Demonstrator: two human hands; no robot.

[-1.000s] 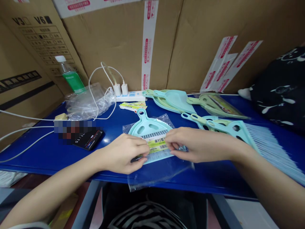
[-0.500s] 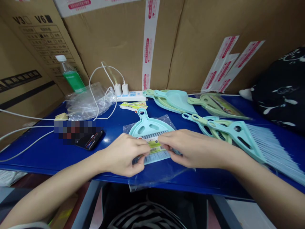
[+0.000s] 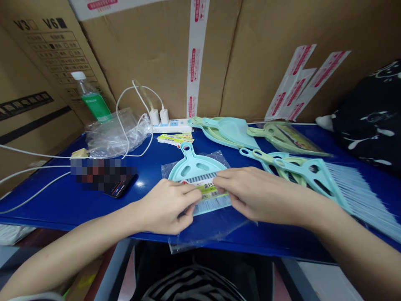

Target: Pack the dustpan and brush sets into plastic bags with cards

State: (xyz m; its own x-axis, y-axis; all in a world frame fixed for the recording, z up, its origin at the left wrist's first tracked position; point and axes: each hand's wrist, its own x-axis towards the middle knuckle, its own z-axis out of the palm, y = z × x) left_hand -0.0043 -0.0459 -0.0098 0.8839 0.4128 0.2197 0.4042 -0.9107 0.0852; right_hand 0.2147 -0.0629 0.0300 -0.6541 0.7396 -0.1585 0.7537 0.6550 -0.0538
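A small light-blue dustpan (image 3: 194,167) lies on a clear plastic bag (image 3: 206,228) at the front of the blue table (image 3: 56,205), with a printed label card (image 3: 208,193) across its lower part. My left hand (image 3: 167,205) pinches the card's left end. From the other side, my right hand (image 3: 250,192) has its fingers closed on the card's right end. Both hands rest on the bag over the dustpan.
More dustpans (image 3: 225,130) and brushes (image 3: 316,177) lie at the right, one set bagged (image 3: 285,138). A phone (image 3: 120,186), cables, a power strip (image 3: 171,124), crumpled bags (image 3: 115,133) and a green bottle (image 3: 90,98) sit left. Cardboard boxes stand behind; a black bag (image 3: 372,117) is far right.
My hands have shifted slightly along the label card, the right one sliding left and then easing back. The dustpan has stayed in place.
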